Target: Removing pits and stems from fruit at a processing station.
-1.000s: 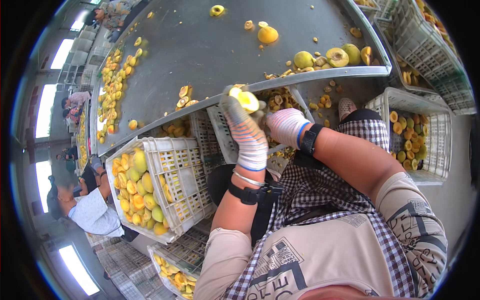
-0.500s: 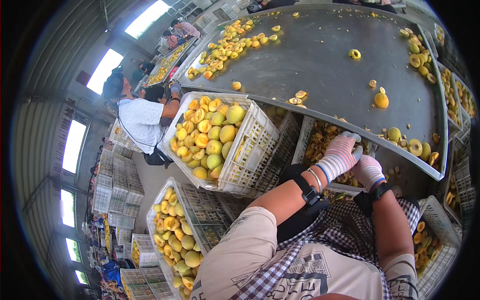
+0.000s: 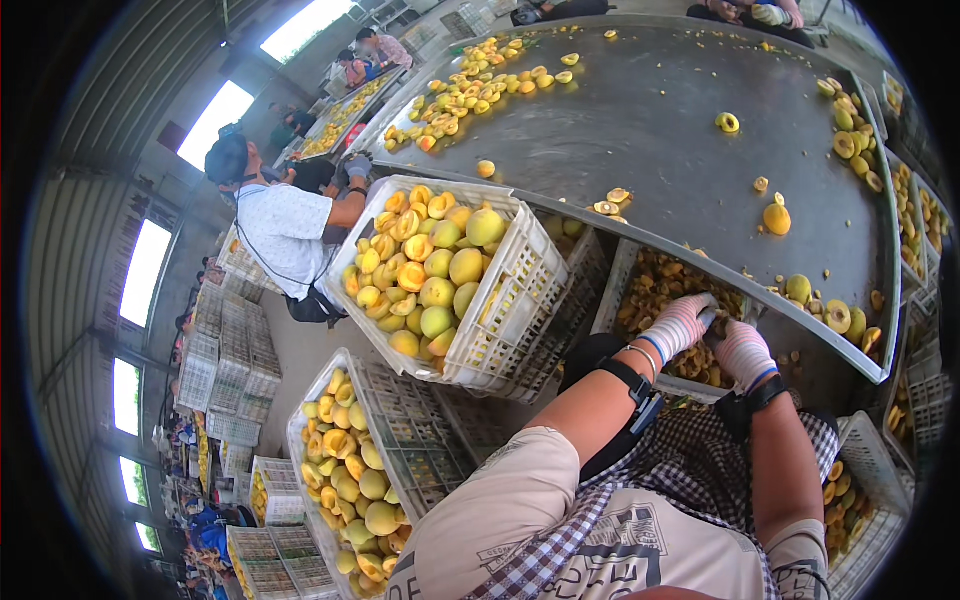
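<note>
My left hand (image 3: 678, 326) and my right hand (image 3: 743, 356) wear striped pink-and-white gloves with grey fingertips. Fingers of both are bent closed and meet just in front of me. Whatever lies between them is small, dark and mostly hidden, so I cannot make it out. Below them is a crate (image 3: 607, 297) filled with small brownish-yellow fruit pieces (image 3: 655, 283), tucked under the near edge of the metal table (image 3: 650, 130). On the table near my right hand lie several yellow peaches (image 3: 838, 316), whole and halved.
Left of me a white plastic crate (image 3: 510, 300) heaped with peaches is tilted on another crate. A second full crate (image 3: 380, 400) stands lower left, another (image 3: 880, 500) lower right. A person in a white shirt (image 3: 285, 235) works at the table's left end. More halves (image 3: 470, 95) lie on its far left.
Both hands have come slightly toward me, away from the table edge, staying close together. The whole view has shifted a little. The crates and fruit on the table look unchanged.
</note>
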Demonstrator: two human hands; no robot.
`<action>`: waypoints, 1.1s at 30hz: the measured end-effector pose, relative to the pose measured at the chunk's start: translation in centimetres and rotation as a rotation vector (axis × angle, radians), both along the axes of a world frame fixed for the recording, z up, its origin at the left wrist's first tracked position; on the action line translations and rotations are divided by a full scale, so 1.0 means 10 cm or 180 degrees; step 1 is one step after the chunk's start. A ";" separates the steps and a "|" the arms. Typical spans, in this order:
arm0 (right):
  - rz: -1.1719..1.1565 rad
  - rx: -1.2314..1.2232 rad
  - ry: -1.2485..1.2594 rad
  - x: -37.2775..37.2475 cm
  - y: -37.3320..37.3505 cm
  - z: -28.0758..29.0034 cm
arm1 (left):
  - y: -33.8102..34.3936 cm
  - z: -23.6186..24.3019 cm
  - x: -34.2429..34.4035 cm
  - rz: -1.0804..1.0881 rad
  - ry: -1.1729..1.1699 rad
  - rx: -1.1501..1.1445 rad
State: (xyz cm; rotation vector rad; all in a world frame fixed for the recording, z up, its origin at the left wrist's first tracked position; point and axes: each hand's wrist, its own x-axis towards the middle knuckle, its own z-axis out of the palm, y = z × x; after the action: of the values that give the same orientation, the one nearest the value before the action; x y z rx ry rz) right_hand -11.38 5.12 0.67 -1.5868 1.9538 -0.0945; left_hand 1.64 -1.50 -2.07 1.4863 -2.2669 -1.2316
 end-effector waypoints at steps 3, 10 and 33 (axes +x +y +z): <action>-0.0014 -0.0030 -0.0218 0.01 0.01 0.06 | -0.04 -0.19 0.03 0.0214 0.0469 0.0266; 0.0097 -0.0285 0.0447 0.08 0.04 0.20 | -0.06 -0.06 -0.02 0.0642 0.0808 0.0521; -0.0107 0.0071 0.0468 0.08 0.05 0.24 | -0.07 -0.41 -0.14 0.0307 0.1155 0.0682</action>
State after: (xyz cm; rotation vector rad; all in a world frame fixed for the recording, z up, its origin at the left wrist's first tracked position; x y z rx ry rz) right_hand -10.60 5.65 3.12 -1.5863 2.0863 0.0312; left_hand 0.25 -2.22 -6.18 1.2881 -1.8580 -1.6049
